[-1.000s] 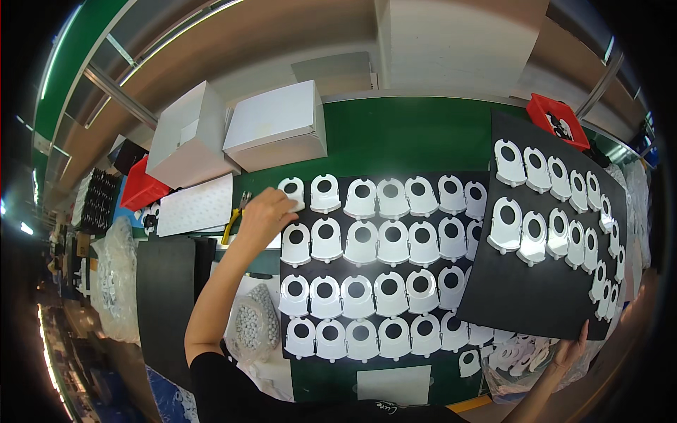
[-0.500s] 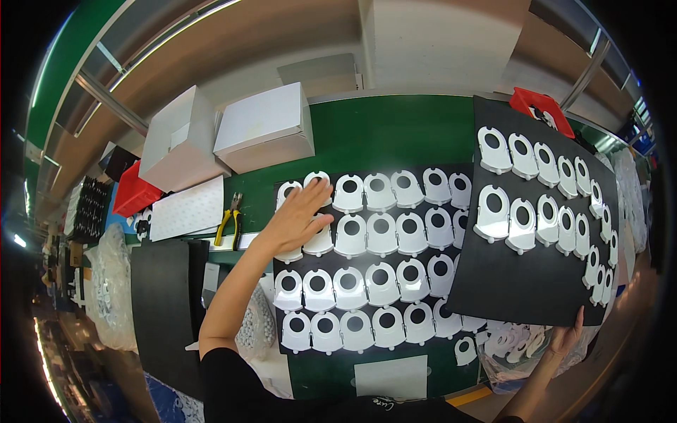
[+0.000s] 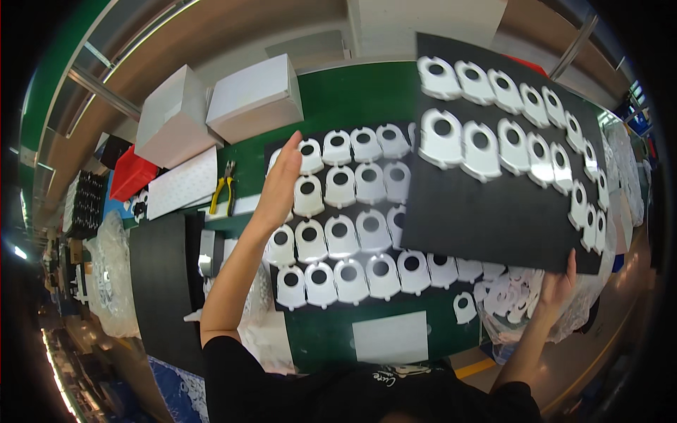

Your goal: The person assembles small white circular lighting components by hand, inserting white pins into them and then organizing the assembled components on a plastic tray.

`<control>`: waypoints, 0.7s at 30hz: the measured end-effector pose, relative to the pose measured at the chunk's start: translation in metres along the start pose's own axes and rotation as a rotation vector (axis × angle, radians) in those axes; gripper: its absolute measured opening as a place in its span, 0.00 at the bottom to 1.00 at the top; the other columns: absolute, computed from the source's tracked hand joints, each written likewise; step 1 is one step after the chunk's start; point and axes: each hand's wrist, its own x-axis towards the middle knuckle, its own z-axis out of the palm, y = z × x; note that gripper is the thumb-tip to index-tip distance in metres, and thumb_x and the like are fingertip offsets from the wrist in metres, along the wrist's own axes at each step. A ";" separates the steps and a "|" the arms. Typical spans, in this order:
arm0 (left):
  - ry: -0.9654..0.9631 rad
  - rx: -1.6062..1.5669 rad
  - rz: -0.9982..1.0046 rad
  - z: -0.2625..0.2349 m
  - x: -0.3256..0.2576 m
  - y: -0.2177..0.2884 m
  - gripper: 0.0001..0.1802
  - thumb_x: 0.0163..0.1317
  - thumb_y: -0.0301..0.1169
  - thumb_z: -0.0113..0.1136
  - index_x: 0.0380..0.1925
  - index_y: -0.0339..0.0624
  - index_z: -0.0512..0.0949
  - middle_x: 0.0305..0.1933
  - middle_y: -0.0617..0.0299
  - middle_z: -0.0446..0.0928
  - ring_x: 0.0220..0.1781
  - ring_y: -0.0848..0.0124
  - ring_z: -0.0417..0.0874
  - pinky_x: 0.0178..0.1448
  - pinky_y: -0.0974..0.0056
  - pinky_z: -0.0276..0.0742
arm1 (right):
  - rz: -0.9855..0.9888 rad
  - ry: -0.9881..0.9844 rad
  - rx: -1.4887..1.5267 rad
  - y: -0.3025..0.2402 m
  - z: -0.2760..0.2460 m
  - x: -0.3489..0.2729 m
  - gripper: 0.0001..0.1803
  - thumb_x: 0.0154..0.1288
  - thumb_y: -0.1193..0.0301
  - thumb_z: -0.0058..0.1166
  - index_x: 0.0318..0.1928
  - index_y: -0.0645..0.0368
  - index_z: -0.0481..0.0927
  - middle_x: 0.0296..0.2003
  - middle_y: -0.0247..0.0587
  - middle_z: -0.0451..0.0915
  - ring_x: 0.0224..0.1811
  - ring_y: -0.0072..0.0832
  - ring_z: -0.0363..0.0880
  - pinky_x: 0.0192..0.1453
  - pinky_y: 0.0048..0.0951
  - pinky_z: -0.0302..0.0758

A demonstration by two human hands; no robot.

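Observation:
My right hand (image 3: 559,285) grips the near edge of a black board (image 3: 486,218). The board is raised and tilted over the right part of the bench. On it lie several white plastic plates with a round hole (image 3: 481,151), mostly along its far and right sides. My left hand (image 3: 283,176) is open, fingers stretched out, held edge-on at the left end of a second black sheet (image 3: 367,262). Rows of the same white plates (image 3: 383,277) cover that sheet. The raised board hides its right part. Whether my left hand touches a plate, I cannot tell.
Two white boxes (image 3: 254,99) stand at the back left, near a red bin (image 3: 132,174). Yellow-handled pliers (image 3: 224,192) lie beside white sheets (image 3: 182,180). Black boards (image 3: 159,271) rest at the left. A clear bag of white parts (image 3: 511,296) sits at the near right, beside a loose plate (image 3: 464,308).
The black board in my right hand has come up and leftward, covering more of the plate rows. My left hand has turned edge-on and drawn slightly left. The whole view has shifted.

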 end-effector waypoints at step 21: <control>0.418 -0.349 -0.191 0.232 -0.684 0.052 0.22 0.69 0.42 0.43 0.46 0.33 0.73 0.44 0.58 0.77 0.41 0.72 0.78 0.46 0.69 0.74 | 0.309 -0.018 -0.092 -0.080 -0.012 -0.574 0.19 0.67 0.65 0.49 0.52 0.64 0.68 0.48 0.45 0.73 0.51 0.36 0.74 0.55 0.41 0.76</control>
